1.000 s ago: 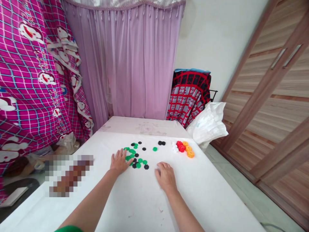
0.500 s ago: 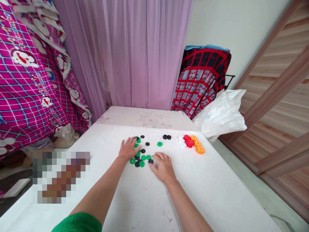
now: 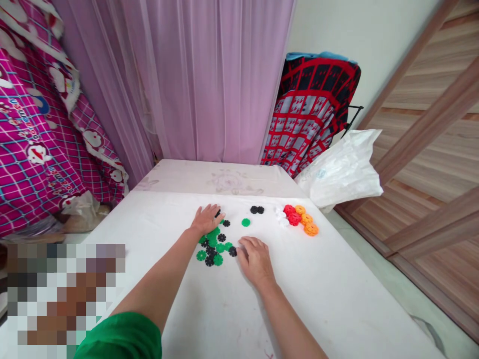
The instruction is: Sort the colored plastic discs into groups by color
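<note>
Green and black notched plastic discs lie in a loose cluster on the white tabletop. My left hand (image 3: pixel 207 219) is spread flat over the far end of this cluster, with a black disc (image 3: pixel 217 213) partly showing at its fingertips. At the near right side of the cluster rests my right hand (image 3: pixel 255 257), fingers loosely apart and thumb close to another black disc (image 3: pixel 232 251). Nearer to me are green discs (image 3: pixel 218 260) among the black ones. A single green disc (image 3: pixel 245 222) sits apart, beyond my right hand. Any discs under my left palm are hidden.
Two black discs (image 3: pixel 257 210) lie farther back. White discs (image 3: pixel 282 217), red discs (image 3: pixel 294 218) and orange discs (image 3: pixel 311 229) are grouped on the right of the table (image 3: pixel 329 289). A white plastic bag (image 3: pixel 342 167) stands at the back right edge; a blurred patch covers the left.
My left hand has moved farther forward over the far discs, uncovering green ones behind it. My right hand stays nearly in place. The whole view has shifted slightly.
</note>
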Demonstrator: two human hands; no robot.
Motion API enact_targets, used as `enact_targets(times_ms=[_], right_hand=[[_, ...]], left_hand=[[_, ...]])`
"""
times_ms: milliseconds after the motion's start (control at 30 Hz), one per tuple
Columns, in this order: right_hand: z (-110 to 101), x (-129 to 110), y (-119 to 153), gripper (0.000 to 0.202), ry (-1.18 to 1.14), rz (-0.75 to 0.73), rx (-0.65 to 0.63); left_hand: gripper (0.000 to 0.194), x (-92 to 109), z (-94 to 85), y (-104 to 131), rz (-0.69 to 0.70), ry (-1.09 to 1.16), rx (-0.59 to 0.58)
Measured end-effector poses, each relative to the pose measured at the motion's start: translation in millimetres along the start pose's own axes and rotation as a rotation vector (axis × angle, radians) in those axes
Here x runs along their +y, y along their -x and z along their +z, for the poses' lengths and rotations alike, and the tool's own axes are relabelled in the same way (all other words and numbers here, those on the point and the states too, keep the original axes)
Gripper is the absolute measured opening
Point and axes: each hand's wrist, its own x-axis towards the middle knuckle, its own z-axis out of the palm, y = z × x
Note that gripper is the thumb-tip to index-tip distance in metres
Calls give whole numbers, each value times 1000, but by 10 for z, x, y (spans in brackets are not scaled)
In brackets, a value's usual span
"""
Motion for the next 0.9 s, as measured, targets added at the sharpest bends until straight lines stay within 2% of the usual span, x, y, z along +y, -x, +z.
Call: enact_targets(times_ms=[133,200,267,333,433,567,667,900], right_hand=[[21,80,-18,25,-59,40,40],[26,126,-18,26,-104,64,65],[24,155,-17,25,-142,78,74],[21,154,-24,24,-160,79,61],[40,93,-83,21,-167,78,37],[113,-25,-234,19,-223,110,7],[149,-75,-297,19,-213,115,-58],[76,-149,-268,26,-106,53,-160]], left_hand=[[57,21,-13,56,150,21,-70],[54,-15,-27,185,198,50,-77],[52,-80,-31,359,227,151,-26],[53,-156,-14,548,160,329,116],[53,-245,35,790,-55,631,354],[42,-264,72,937,-263,849,581],[38,-236,60,940,-335,938,638],[43,-227,39,873,-318,1052,591]])
